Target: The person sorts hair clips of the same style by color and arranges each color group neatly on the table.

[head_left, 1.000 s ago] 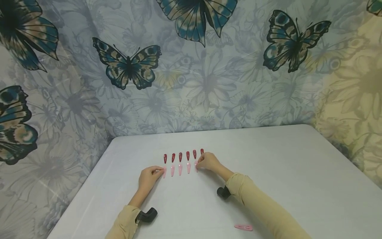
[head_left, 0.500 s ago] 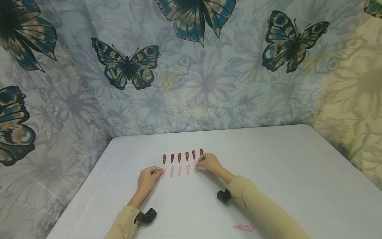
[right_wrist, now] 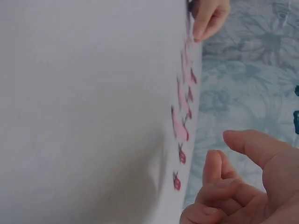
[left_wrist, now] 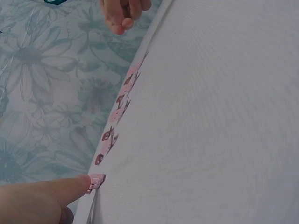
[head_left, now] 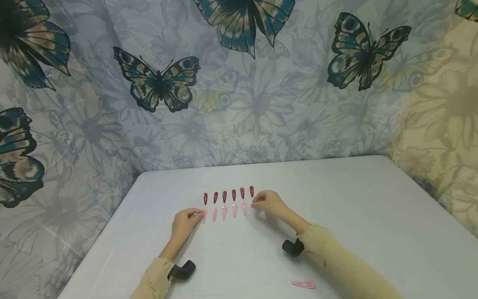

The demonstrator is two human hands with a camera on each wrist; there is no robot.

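In the head view, a row of red snap hair clips (head_left: 224, 197) lies above a row of pink hair clips (head_left: 224, 212) on the white table. My left hand (head_left: 184, 222) pinches the leftmost pink hair clip (head_left: 204, 217) near its upper end. The left wrist view has a fingertip right against that pink clip (left_wrist: 97, 181). Just right of the rightmost pink clip (head_left: 244, 208), my right hand (head_left: 269, 202) hovers with nothing in it. Its thumb and index finger stand apart in the right wrist view, other fingers loosely bent.
A single pink hair clip (head_left: 304, 285) lies near the front of the white table (head_left: 366, 207), beside the right sleeve. Black wrist cameras hang under both forearms. A butterfly-patterned cloth (head_left: 261, 104) rises behind the table.
My right hand has let go of the rightmost pink hair clip and moved off to the right, leaving the clip in the row. My left hand has stayed in place.
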